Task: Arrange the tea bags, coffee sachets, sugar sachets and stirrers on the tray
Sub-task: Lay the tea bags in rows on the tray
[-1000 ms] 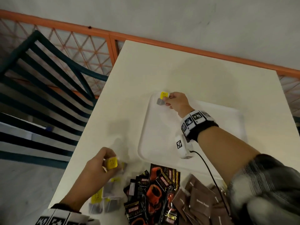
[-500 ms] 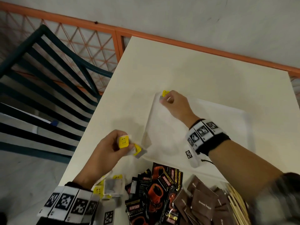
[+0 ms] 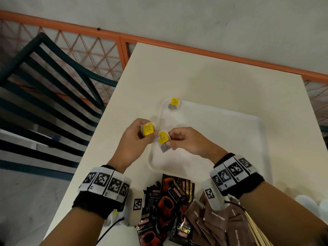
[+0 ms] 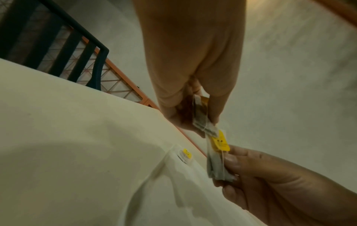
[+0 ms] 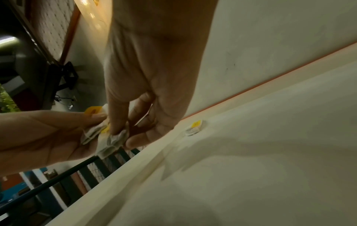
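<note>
A white tray (image 3: 230, 132) lies on the cream table, with one yellow-tagged tea bag (image 3: 174, 103) in its far left corner. My left hand (image 3: 140, 134) holds a tea bag with a yellow tag (image 3: 148, 129) over the tray's left edge. Right beside it my right hand (image 3: 174, 139) pinches a second yellow-tagged tea bag (image 3: 164, 141), which hangs over the tray. In the left wrist view the two held bags (image 4: 214, 154) touch. Black coffee sachets (image 3: 166, 210), brown sugar sachets (image 3: 218, 226) and wooden stirrers (image 3: 257, 233) lie piled at the near table edge.
A dark slatted chair (image 3: 44, 89) stands left of the table, in front of an orange mesh railing (image 3: 88, 50). A black cable (image 3: 110, 228) runs from my left wrist. The table's left edge is near my left hand.
My right hand left the tea bag in the tray's far corner and came back toward me to the left hand. It now pinches one of the bags the left hand raised.
</note>
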A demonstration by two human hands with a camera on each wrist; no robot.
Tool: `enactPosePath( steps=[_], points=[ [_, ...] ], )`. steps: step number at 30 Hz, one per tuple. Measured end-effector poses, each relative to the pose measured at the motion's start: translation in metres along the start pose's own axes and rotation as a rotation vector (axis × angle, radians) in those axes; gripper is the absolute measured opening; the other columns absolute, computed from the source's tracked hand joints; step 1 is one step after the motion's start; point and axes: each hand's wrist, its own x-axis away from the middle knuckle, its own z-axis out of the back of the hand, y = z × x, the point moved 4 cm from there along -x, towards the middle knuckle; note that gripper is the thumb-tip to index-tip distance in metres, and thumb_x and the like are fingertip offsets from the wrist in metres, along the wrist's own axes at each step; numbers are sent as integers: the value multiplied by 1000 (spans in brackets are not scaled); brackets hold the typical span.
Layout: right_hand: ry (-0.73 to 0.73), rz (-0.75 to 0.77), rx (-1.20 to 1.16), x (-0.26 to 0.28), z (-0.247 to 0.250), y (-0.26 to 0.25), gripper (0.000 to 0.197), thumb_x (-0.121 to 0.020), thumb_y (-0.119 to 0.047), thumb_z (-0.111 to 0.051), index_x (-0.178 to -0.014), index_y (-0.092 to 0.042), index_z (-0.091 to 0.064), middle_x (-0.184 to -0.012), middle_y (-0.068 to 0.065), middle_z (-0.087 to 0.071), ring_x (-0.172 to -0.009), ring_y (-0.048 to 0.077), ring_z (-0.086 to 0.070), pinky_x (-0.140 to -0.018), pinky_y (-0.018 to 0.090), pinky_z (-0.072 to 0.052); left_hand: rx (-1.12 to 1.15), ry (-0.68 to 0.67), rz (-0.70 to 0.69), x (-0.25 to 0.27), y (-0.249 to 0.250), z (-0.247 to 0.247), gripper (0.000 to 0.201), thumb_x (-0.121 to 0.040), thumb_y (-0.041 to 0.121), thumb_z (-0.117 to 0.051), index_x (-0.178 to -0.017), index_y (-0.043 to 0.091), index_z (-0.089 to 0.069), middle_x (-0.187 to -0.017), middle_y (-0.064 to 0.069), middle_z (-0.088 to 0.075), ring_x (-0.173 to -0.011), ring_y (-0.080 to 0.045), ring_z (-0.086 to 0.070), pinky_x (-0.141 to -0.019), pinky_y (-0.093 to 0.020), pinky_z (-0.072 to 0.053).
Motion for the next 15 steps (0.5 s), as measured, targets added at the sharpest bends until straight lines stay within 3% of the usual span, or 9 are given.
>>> enactPosePath(
  steps=[2,4,6,8,12,15],
  points=[
    [111,-18,-20,-5,10,7,12,-82,-4,-66,-84,-15,-65,-81,2,-66,-73,12,-61,-72,22,-51,-7,57,12,-5,-2,-2,18,-86,7,-61,-86,23,-53,-81,-4,-60,-71,-11,-59,-73,-29,-53],
    [263,-41,-71,-12,23,15,12,-82,-5,-67,-80,-16,-64,-76,-1,-64,-67,7,-60,-67,18,-50,10,91,68,-9,-6,-3,16,-89,8,-57,-90,23,-50,-81,1,-60,-66,-4,-60,-68,-22,-53],
    [410,-77,-113,-21,36,22,10,-81,-7,-68,-79,-14,-62,-72,-2,-62,-60,6,-57,-56,14,-46,46,75,142,-12,-10,-4,17,-90,11,-55,-100,21,-47,-88,-1,-57,-72,-9,-60,-66,-19,-53],
    [507,-128,-161,-32,45,27,6,-81,-8,-68,-83,-9,-62,-70,0,-60,-59,9,-55,-53,15,-44,71,41,201,-13,-14,-5,25,-89,12,-57,-109,20,-44,-96,-4,-55,-81,-16,-59,-69,-21,-53],
    [560,-167,-209,-55,52,29,21,-83,-5,-66,-100,6,-65,-79,9,-60,-60,11,-54,-55,13,-49,127,7,244,-11,-20,-4,24,-89,15,-56,-110,21,-48,-99,-6,-54,-88,-18,-59,-81,-31,-54],
    [534,-156,-213,-68,52,26,23,-83,-3,-65,-104,6,-65,-88,12,-60,-63,11,-56,-63,17,-52,151,14,247,-10,-25,0,12,-95,18,-47,-104,22,-54,-93,-10,-55,-90,-21,-58,-79,-31,-54]
  ],
)
